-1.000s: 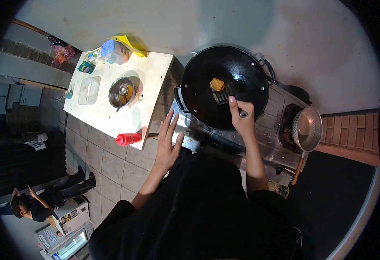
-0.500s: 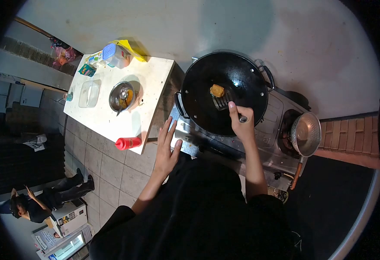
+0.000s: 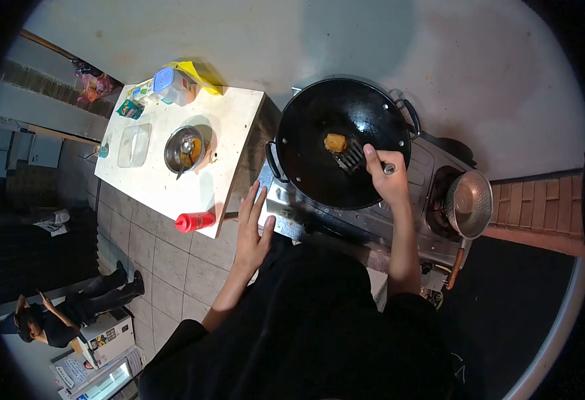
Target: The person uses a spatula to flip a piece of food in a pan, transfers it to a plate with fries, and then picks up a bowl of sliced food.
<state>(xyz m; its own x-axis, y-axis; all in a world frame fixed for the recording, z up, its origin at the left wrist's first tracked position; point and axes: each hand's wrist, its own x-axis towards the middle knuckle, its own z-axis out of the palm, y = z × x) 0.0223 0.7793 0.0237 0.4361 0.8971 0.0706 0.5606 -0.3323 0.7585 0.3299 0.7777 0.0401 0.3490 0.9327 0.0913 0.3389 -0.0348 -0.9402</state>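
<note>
Since the earlier frame, your right hand [image 3: 391,180] and its dark slotted spatula [image 3: 352,157] have shifted rightward. Beyond that hand's fingers, the golden-brown chunk of food [image 3: 335,143] sits in the round black wok [image 3: 326,183], just beside the blade. Your right hand is closed around the handle; your left hand [image 3: 252,233], fingers spread, holds nothing. Past the left hand, a red plastic squeeze bottle [image 3: 194,222] lies on the white tabletop [image 3: 166,187]. You seem to be tending the chunk; the next move calls for a low blade.
</note>
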